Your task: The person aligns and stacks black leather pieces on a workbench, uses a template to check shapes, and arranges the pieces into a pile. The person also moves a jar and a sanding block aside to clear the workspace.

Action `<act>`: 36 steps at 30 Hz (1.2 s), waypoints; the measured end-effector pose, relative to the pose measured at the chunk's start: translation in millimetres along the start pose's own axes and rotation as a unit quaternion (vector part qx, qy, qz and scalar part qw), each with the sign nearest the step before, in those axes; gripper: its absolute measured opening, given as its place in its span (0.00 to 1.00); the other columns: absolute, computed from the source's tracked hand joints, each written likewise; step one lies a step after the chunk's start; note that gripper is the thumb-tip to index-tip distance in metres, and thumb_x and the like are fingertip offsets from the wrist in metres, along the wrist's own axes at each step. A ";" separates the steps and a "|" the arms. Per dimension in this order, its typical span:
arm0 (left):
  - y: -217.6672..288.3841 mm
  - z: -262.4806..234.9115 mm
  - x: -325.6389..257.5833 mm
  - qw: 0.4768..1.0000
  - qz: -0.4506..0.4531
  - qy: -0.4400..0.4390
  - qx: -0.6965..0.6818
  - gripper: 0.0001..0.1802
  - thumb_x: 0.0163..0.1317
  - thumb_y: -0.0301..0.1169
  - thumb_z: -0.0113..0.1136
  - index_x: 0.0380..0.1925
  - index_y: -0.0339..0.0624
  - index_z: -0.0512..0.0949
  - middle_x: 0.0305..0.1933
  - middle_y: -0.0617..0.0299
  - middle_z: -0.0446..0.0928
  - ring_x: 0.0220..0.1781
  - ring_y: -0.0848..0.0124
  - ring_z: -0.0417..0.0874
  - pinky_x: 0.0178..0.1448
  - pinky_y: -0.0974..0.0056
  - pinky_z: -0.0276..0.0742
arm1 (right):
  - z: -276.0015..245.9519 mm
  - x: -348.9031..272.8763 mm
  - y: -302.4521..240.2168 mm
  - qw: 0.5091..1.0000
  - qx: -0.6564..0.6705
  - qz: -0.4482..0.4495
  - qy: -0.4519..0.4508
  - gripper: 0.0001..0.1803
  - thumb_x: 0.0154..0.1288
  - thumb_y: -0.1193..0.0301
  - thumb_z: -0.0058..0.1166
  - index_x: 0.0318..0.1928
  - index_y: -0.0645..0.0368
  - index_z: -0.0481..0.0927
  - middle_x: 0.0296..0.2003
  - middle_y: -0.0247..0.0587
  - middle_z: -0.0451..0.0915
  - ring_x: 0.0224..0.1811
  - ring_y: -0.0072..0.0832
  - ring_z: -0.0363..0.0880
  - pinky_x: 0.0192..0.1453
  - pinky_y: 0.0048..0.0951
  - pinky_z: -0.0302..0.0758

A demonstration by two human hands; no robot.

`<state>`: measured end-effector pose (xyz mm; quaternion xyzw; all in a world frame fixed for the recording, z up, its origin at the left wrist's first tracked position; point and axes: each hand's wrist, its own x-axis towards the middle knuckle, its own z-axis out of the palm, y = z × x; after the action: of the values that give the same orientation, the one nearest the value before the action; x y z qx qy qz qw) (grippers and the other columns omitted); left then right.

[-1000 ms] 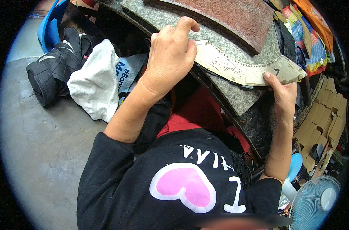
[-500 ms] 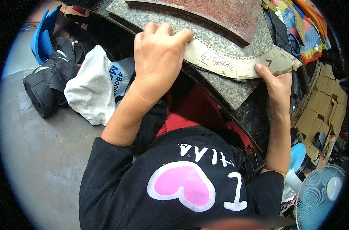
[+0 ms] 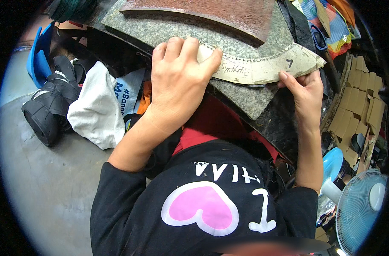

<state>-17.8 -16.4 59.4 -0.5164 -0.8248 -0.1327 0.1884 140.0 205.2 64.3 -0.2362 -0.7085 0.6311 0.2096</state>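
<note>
A curved, off-white stiff template [image 3: 263, 69] with small holes along its inner edge and handwriting on its face lies over a grey speckled stone slab [image 3: 256, 102]. A thin dark edge shows beneath it. My left hand [image 3: 177, 79] covers its left end, fingers bent and thumb on the face; what the fingertips touch is hidden. Near the pointed right end, my right hand [image 3: 304, 91] pinches the template, thumb on top and fingers behind. A thick reddish-brown board [image 3: 203, 17] rests on the slab beyond the template.
Blue-handled scissors [image 3: 317, 37] and a black strap lie right of the slab. Stacked cardboard pieces [image 3: 352, 106] and a fan [image 3: 363, 213] stand at the right. On the left are black sandals [image 3: 51, 106], a white cloth [image 3: 96, 109] and a blue folded piece [image 3: 40, 59].
The view has shifted slightly. My left hand has slid along the template toward the right and covers more of the writing. My right hand keeps its pinch near the right end.
</note>
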 end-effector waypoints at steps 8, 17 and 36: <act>0.2 12.9 2.7 0.994 0.065 0.029 -0.077 0.17 0.52 0.29 0.60 0.44 0.36 0.82 0.41 0.61 0.75 0.49 0.63 0.79 0.56 0.59 0.77 | -18.9 -9.7 5.6 0.997 -0.060 -0.032 0.026 0.12 0.69 0.73 0.63 0.49 0.67 0.83 0.42 0.36 0.86 0.43 0.21 0.82 0.54 0.25 0.76; 3.7 4.4 5.9 0.996 0.064 -0.016 -0.067 0.21 0.54 0.28 0.58 0.50 0.46 0.81 0.40 0.62 0.74 0.46 0.63 0.77 0.53 0.58 0.75 | -21.4 9.4 10.6 0.992 -0.121 -0.017 -0.007 0.11 0.68 0.73 0.63 0.47 0.68 0.85 0.42 0.37 0.87 0.43 0.19 0.82 0.51 0.24 0.77; 39.3 7.7 21.4 0.989 0.100 -0.038 -0.102 0.19 0.53 0.31 0.59 0.47 0.40 0.82 0.40 0.60 0.74 0.46 0.63 0.75 0.50 0.60 0.71 | -15.5 10.6 13.7 0.975 -0.207 -0.074 0.020 0.13 0.64 0.68 0.66 0.44 0.64 0.87 0.36 0.43 0.89 0.36 0.25 0.85 0.44 0.28 0.79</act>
<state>7.9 20.9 63.1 -0.6178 -0.7575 -0.1766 0.1156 141.7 225.1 52.5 -0.2339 -0.8350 0.4486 0.2164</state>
